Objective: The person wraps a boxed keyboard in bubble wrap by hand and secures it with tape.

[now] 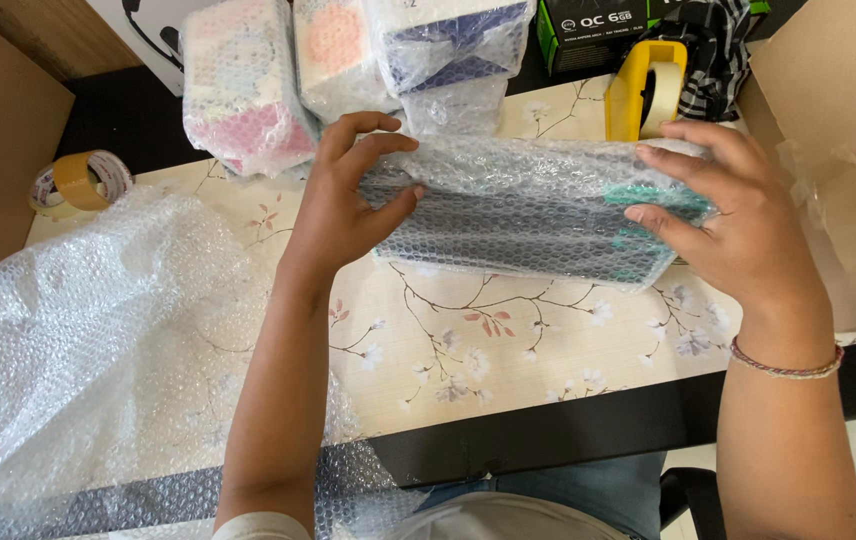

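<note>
1. Wrapped box: a dark box with teal patches at its right end, covered in bubble wrap, held just above the middle of the desk, long axis running left to right.
2. Left hand: grip clenched on the left end of the box, fingers over the top, thumb against the near side.
3. Right hand: grip grasping the right end, fingers spread across the wrap. Both hands are equally close; the box lies between them.
4. Surface: floral desk cover. A loose bubble wrap sheet lies at near left.
5. Surroundings: three wrapped parcels at the far side, a yellow tape dispenser at far right, a tape roll at far left, cardboard flaps on the right.
</note>
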